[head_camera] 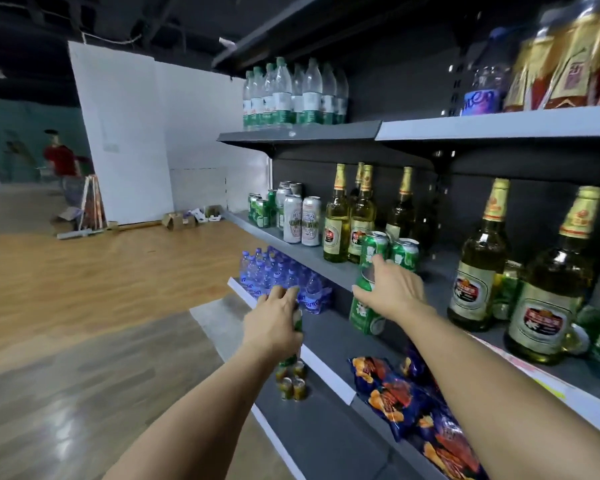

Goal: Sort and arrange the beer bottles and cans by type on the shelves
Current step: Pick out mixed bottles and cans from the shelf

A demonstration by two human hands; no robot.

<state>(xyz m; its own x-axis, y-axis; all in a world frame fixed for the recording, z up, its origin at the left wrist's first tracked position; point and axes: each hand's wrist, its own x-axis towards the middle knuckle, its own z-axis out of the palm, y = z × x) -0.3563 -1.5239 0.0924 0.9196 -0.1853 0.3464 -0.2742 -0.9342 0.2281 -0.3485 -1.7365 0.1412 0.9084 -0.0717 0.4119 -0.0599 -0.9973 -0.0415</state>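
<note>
Right hand (392,289) curls around a green can (366,306) in front of the middle shelf (302,252), grip wrapped on the can's upper half, the can tilted, its base hanging past the shelf edge. Left hand (274,323) holds a second green can (297,320), fingers wrapped over it, lower down and out in front of the shelves. Just behind the right hand two more green cans (390,252) stand on the middle shelf beside a group of tall beer bottles (349,216); further left, silver cans (300,218) and a green can cluster (261,209). Two large bottles (520,275) stand well to the right. Judgement: the step in hand is placing the held cans with their own type. To do it well, bring each can upright before setting down, land the base fully on the shelf and clear of the lip, slide it in beside the standing green cans without knocking the bottles. Shelving is dark grey metal; water bottles (291,95) on the shelf above, blue-capped water packs (281,275) below, snack bags (406,386) on the lowest shelf. Wood-pattern floor (101,271), white partition (125,133), cardboard boxes (191,218) along its foot.
</note>
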